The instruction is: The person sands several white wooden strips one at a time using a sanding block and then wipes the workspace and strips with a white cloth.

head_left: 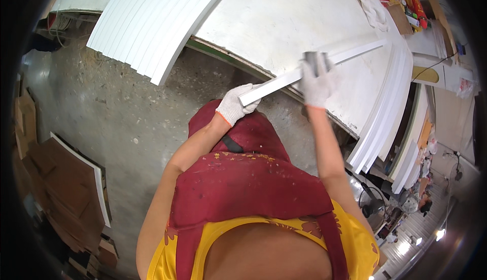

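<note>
A long white strip (276,83) slants from in front of my apron up over the white worktable, its far end lying on the tabletop. My left hand (238,103), in a white knitted glove with an orange cuff, grips the strip's near end just off the table edge. My right hand (318,81), gloved the same way and blurred by motion, holds a grey block (310,58) that looks like a sanding sponge. That hand is over the strip's middle; whether the block presses on it is hidden by the fingers.
Several white strips (157,19) lie side by side across the worktable (243,24) at left, overhanging its edge. More strips (385,113) overhang at right. A white cloth (371,7), bottles and packets sit at the far right. Brown boards (61,189) stand on the floor at left.
</note>
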